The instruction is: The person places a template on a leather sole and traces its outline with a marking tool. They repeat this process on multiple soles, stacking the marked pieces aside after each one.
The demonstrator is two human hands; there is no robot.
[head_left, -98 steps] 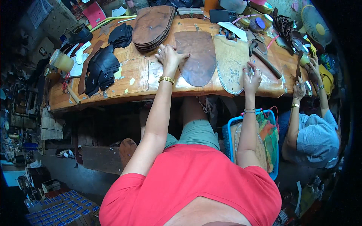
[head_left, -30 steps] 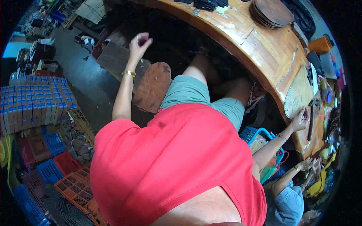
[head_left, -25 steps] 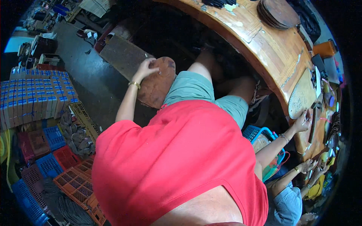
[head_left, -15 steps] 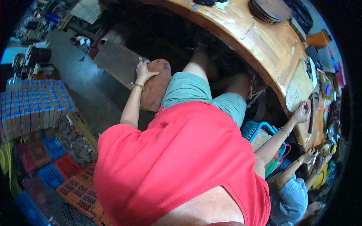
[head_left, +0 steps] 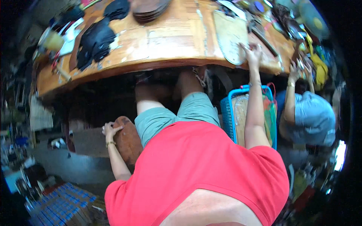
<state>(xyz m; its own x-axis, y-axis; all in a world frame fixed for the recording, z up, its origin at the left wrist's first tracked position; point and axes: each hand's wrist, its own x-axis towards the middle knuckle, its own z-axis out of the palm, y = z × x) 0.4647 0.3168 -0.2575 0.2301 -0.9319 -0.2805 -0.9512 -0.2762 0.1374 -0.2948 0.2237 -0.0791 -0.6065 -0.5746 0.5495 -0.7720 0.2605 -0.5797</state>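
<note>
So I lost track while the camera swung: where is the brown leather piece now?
Head view, lower left: the brown leather piece hangs beside the person's left thigh, below the table edge, under the left hand.

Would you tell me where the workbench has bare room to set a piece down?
Bare wood lies mid-bench, between the black leather pieces and the pale cut panel under the right hand. The right end, by the tools, is crowded.

- Wooden bench [head_left: 169, 41] carrying black leather pieces [head_left: 96, 41] and a brown stack [head_left: 149, 7]
- Blue basket [head_left: 228, 113] beside the knees
- Co-worker's blue shirt [head_left: 313, 116]
</note>
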